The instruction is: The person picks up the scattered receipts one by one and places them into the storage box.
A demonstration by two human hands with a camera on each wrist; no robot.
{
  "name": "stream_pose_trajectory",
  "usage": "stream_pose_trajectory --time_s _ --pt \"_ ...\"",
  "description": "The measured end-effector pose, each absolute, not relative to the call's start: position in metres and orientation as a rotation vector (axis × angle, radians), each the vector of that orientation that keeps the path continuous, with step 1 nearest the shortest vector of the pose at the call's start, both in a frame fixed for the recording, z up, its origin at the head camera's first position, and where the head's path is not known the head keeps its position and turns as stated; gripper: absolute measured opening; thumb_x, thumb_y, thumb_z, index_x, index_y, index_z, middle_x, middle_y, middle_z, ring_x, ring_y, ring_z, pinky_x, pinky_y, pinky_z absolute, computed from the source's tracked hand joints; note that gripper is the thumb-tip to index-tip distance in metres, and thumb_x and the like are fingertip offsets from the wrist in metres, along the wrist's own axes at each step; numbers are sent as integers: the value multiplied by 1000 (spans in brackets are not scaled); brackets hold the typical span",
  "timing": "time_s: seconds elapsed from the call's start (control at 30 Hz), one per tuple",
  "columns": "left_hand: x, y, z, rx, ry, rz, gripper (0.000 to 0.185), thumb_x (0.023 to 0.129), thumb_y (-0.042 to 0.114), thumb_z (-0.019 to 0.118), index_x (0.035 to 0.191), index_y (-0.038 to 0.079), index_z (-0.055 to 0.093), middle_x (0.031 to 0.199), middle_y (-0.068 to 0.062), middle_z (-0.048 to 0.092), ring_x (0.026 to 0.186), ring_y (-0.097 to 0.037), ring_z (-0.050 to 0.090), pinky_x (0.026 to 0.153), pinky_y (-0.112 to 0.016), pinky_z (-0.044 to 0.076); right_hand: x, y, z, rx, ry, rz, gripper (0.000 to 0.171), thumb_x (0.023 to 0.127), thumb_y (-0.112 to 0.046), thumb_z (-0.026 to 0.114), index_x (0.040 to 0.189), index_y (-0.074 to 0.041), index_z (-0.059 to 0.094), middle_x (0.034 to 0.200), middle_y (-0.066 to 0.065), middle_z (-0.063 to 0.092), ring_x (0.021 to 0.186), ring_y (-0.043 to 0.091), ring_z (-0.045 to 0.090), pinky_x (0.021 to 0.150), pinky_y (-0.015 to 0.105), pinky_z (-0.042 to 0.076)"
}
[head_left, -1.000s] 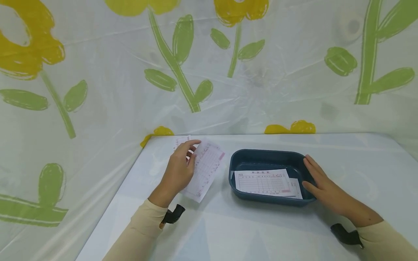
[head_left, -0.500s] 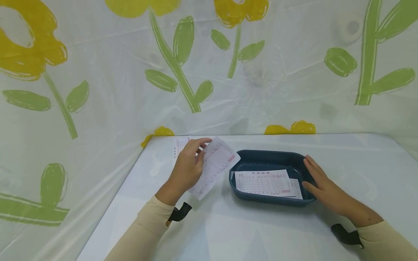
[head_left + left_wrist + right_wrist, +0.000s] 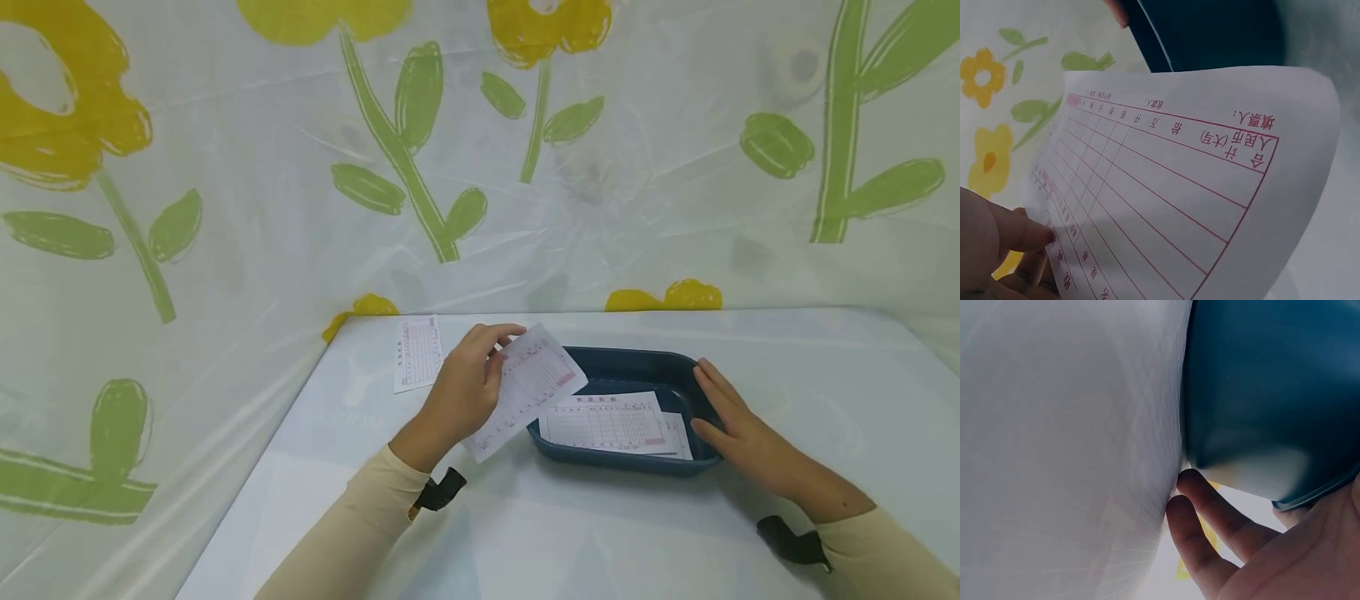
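My left hand (image 3: 463, 392) pinches a printed paper form (image 3: 534, 375) at its upper edge. The form hangs tilted, and its right corner overlaps the left end of a dark blue plastic tray (image 3: 630, 461). In the left wrist view, red ruled lines and printed characters cover the form (image 3: 1166, 169), with the thumb and fingers at its lower left. Inside the tray another form (image 3: 600, 422) lies over further paper slips (image 3: 681, 437). My right hand (image 3: 750, 433) rests against the tray's right end, its fingers extended. The right wrist view shows those fingers low beside the tray's outer wall (image 3: 1260, 381).
One more printed form (image 3: 420, 352) lies at the back left of the white table (image 3: 525, 533). Behind the table hangs a pale curtain (image 3: 637, 208) with yellow flowers and green leaves. Black straps are on both wrists.
My left hand has moved right with the form, from left of the tray to over its left end. The form at the back left now shows more fully. My right hand stays put.
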State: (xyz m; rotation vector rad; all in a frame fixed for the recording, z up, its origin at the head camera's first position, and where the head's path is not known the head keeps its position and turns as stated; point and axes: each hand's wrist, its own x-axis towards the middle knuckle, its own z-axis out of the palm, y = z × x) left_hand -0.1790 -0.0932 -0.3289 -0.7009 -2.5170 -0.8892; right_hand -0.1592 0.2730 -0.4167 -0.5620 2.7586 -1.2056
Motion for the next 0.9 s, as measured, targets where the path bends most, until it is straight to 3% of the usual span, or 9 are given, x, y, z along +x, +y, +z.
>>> stream_pose_trajectory --time_s 0.47,0.9 --pt "-190 -66 -341 -832 -2509 -875 44 94 -11 54 132 12 60 114 -6 64 89 -13 58 73 -20 51 -159 273 -414 -559 2761 -1211 78 105 -25 48 160 -7 -3 167 18 -12 151 49 -7 110 77 6" --pt "-199 -48 -346 -902 -2569 -822 48 94 -9 53 137 13 56 120 -5 64 107 -14 63 93 -22 54 -160 274 -413 -541 2767 -1188 78 105 -26 48 161 -7 -3 167 17 -13 152 49 -7 109 78 8"
